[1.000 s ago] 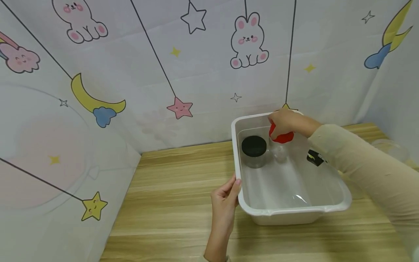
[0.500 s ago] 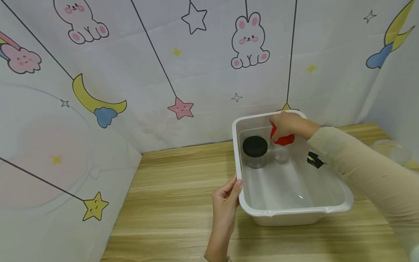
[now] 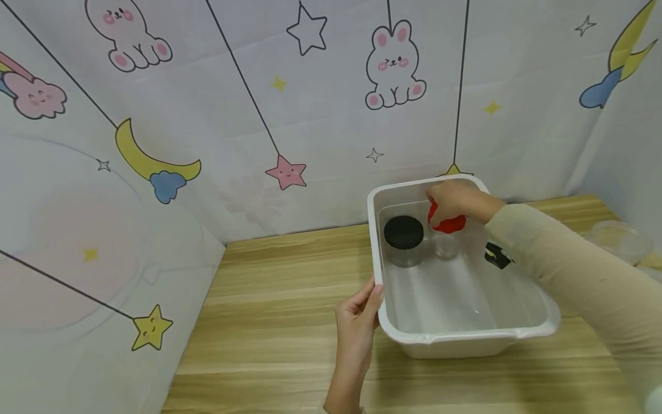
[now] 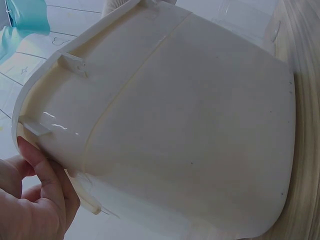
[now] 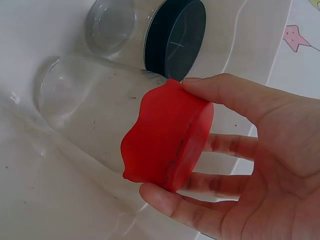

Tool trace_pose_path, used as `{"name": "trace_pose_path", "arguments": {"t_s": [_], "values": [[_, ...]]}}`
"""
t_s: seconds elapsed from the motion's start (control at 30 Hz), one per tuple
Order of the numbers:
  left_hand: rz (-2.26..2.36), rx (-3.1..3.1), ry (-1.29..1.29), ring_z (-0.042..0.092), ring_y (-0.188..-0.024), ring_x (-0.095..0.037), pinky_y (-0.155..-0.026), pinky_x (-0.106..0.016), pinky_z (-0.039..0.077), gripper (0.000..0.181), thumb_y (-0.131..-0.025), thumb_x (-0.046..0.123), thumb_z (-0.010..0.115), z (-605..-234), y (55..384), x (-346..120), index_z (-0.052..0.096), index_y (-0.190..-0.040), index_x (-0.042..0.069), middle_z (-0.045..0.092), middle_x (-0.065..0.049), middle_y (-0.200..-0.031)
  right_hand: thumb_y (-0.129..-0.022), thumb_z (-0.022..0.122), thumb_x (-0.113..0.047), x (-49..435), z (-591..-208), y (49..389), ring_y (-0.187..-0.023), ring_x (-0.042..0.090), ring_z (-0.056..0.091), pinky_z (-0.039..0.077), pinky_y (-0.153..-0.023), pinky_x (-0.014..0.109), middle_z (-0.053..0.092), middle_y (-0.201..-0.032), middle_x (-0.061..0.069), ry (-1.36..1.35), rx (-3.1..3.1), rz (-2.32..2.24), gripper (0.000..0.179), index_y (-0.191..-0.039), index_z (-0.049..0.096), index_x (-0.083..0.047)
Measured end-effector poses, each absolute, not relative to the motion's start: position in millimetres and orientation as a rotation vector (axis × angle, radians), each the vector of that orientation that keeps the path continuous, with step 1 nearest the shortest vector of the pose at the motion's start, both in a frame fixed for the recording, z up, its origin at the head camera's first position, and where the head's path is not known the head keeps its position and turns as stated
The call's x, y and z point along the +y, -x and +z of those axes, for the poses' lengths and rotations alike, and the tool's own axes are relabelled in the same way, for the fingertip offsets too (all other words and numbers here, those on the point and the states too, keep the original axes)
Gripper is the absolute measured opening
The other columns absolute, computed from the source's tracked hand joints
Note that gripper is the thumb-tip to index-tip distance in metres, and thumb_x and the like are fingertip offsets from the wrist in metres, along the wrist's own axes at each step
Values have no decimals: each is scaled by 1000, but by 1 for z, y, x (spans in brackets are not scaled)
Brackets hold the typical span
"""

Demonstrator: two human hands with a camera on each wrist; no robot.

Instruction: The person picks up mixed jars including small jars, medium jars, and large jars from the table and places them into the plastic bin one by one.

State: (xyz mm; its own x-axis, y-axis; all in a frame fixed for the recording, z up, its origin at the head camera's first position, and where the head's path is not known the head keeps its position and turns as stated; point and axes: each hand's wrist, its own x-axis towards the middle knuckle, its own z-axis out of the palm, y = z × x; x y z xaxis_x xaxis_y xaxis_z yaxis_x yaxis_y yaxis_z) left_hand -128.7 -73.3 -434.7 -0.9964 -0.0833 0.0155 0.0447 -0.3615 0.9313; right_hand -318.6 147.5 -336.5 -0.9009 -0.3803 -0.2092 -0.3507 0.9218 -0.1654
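Note:
A white plastic basin stands on the wooden table. My left hand pinches its left rim, thumb over the top and fingers beneath; the left wrist view shows the hand below the basin's outer wall. Inside the basin, my right hand grips the wavy-edged red lid of a clear jar between thumb and fingers. In the right wrist view, the jar lies along the basin wall. Beside it stands another clear jar with a black lid.
A small black item shows at the basin's right inner side, partly behind the sleeve. Round clear containers sit at the table's right. Behind the wooden table hangs a cartoon-printed white curtain.

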Motion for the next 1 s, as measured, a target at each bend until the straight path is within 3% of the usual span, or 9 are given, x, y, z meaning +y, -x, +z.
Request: {"name": "trace_pose_path", "arguments": {"t_s": [0.7, 1.0], "values": [[-2524, -1743, -68, 66, -102, -22, -81, -32, 59, 33, -97, 6, 64, -435, 128, -73, 61, -127, -7, 62, -23, -128, -80, 78, -15, 151, -349, 322, -91, 37, 61, 60, -75, 45, 62, -98, 21, 526, 2815, -288, 40, -107, 57, 7], [-2524, -1738, -71, 67, -98, -16, -81, -31, 59, 34, -97, 7, 65, -434, 128, -73, 60, -127, -7, 62, -23, -128, -82, 78, -16, 151, -347, 322, -93, 38, 61, 60, -77, 46, 63, -102, 24, 508, 2805, -286, 45, -113, 57, 9]]}}
